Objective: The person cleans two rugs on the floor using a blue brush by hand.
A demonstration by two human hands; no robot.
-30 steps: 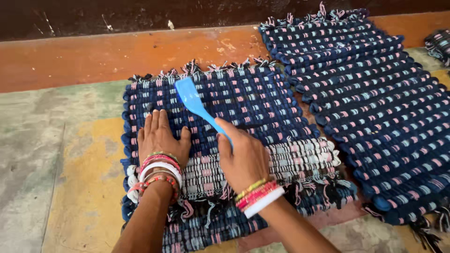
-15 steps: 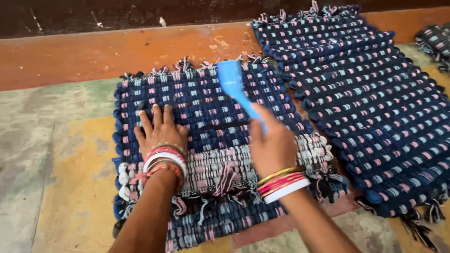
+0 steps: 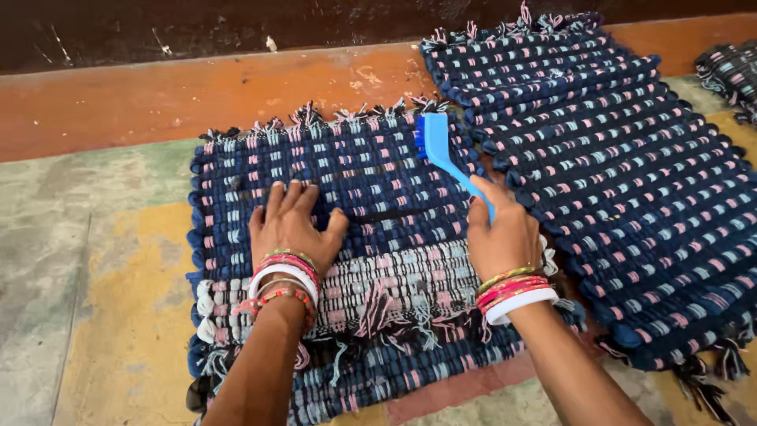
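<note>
A stack of woven rag mats (image 3: pixel 371 173), dark blue with pink and pale blue flecks and fringed ends, lies on the floor in front of me. My left hand (image 3: pixel 292 223) presses flat on the top mat with fingers spread, bangles on the wrist. My right hand (image 3: pixel 501 233) grips the handle of a light blue plastic brush (image 3: pixel 438 149). The brush head rests on the top mat's far right corner, near the fringe.
A second stack of similar blue mats (image 3: pixel 623 158) lies overlapped to the right. Another mat (image 3: pixel 729 75) shows at the far right edge. Behind runs an orange floor band (image 3: pixel 158 95) below a dark wall. Worn painted concrete floor (image 3: pixel 87 300) spreads to the left.
My right hand swept the brush across the top mat from left of centre to its far right corner. My left hand shifted slightly right, staying flat on the mat.
</note>
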